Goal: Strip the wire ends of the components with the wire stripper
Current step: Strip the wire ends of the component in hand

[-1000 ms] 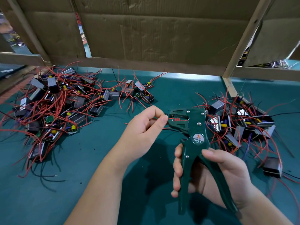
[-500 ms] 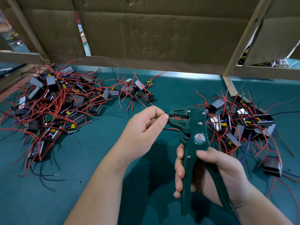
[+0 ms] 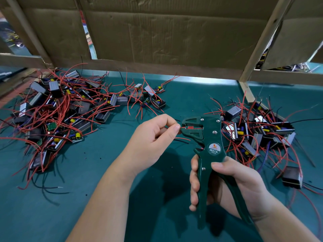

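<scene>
The right hand (image 3: 232,182) grips a dark green wire stripper (image 3: 208,145) while the left hand (image 3: 153,137) pinches a red wire (image 3: 182,127) at its jaws.

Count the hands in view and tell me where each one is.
2. The left hand pinches a red wire at the wire stripper head; the right hand grips its handles, lower right. None looks hidden.

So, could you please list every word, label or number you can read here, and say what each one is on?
"W01A": on the round white-rimmed sticker on the dark green metal wire stripper.
The smaller line beneath "W01A" and the red logo above it: too small to read.
No other text is legible.
</scene>
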Demonstrator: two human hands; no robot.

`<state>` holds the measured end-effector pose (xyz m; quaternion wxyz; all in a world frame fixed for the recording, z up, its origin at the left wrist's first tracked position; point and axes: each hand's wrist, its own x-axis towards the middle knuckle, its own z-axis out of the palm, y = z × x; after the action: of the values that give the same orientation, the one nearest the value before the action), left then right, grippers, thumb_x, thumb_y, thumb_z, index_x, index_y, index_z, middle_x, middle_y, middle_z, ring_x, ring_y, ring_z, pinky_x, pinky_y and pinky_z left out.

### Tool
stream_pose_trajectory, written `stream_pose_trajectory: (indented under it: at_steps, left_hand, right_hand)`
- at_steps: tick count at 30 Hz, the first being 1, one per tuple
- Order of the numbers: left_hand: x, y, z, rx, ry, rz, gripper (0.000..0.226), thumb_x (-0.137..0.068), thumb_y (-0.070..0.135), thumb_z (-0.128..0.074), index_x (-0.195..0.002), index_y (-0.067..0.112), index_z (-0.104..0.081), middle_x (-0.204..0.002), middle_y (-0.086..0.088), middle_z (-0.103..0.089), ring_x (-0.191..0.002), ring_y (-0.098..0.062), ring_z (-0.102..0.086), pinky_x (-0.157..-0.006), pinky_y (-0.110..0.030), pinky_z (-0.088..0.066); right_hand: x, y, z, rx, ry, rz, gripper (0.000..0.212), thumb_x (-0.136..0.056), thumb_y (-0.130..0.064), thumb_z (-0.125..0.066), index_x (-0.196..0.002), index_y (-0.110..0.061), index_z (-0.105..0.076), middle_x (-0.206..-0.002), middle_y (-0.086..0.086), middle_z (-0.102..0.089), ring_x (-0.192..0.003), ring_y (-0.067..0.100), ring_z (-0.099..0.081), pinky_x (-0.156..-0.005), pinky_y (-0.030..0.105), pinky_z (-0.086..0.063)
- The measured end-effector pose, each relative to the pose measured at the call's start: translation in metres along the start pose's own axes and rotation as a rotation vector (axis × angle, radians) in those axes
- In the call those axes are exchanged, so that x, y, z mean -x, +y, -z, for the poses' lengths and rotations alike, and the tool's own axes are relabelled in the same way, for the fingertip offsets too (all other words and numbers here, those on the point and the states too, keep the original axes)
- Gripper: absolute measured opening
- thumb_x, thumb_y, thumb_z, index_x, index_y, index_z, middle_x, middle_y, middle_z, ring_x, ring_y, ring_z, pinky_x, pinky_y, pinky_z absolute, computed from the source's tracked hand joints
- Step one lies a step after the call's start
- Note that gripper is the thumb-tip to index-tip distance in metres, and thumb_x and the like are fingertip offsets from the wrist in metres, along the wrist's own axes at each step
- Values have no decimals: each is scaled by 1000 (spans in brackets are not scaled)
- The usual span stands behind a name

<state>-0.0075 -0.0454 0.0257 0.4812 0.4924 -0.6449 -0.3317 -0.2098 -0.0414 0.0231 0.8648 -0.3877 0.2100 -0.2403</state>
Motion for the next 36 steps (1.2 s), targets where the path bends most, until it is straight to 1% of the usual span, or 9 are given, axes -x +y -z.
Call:
stream_pose_trajectory:
  at_steps: [7,18,23,26,28,30,32,34,36]
  left_hand:
    - [1,-2,3,-106,-27,-23,17,-93,32,-50,-79,23,-53,-49,11,-32,-47,-7,-23,-47,-18,-23]
    - [1,-4,6,-204,-46,-53,20,-93,32,-49,-76,22,-52,-54,11,-36,-51,-6,-28,-50,-21,-27]
    - [-1,-5,6,-232,-15,-57,22,-94,33,-46,-76,21,-52,-57,6,-39,-54,-5,-31,-54,-25,-31]
    - [-1,-10,6,-225,16,-1,32,-96,36,-39,-80,13,-53,-55,14,-43,-52,-3,-35,-50,-17,-28]
    - [-1,-14,5,-288,-1,29,27,-99,34,-40,-79,20,-51,-56,17,-46,-51,-4,-38,-50,-16,-27]
    - [-2,-16,4,-333,-5,30,24,-100,29,-43,-77,25,-48,-56,18,-47,-52,-4,-39,-50,-16,-28]
    - [-2,-16,3,-319,4,20,23,-97,32,-44,-75,27,-49,-56,18,-47,-52,-4,-38,-51,-15,-30]
    - [-2,-16,5,-328,17,22,21,-93,36,-44,-75,28,-50,-55,16,-47,-51,-4,-38,-50,-16,-30]
    - [-1,-20,10,-345,45,41,20,-91,38,-44,-75,28,-53,-54,17,-48,-50,-6,-39,-49,-17,-30]
  right_hand:
    - [0,0,0,56,57,-7,41,-62,-33,-82,-88,-7,-64,-72,22,-56,-61,34,-60,-65,50,-53]
    - [0,1,2,62,59,-33,41,-62,-31,-82,-89,-7,-64,-72,23,-56,-61,34,-60,-64,48,-53]
    - [-3,11,-8,92,174,-16,38,-65,-38,-79,-81,-8,-62,-66,21,-55,-53,32,-58,-58,45,-52]
    - [-9,16,-16,78,330,13,36,-68,-39,-76,-71,-8,-58,-56,17,-47,-39,26,-48,-47,37,-47]
    - [-12,15,-17,65,397,11,35,-66,-37,-76,-67,-9,-54,-53,14,-41,-35,23,-41,-43,32,-43]
    - [-12,12,-15,44,387,-3,34,-70,-39,-71,-67,-9,-54,-53,13,-41,-34,23,-40,-42,31,-42]
    - [-10,10,-11,35,354,-7,30,-73,-35,-68,-68,-9,-56,-54,12,-42,-35,24,-41,-42,32,-44]
    - [-10,8,-8,34,351,19,24,-72,-32,-65,-68,-10,-59,-55,12,-44,-36,25,-43,-42,33,-45]
    - [-9,1,-3,-8,401,84,23,-68,-34,-62,-69,-11,-58,-56,9,-45,-39,25,-45,-42,34,-46]
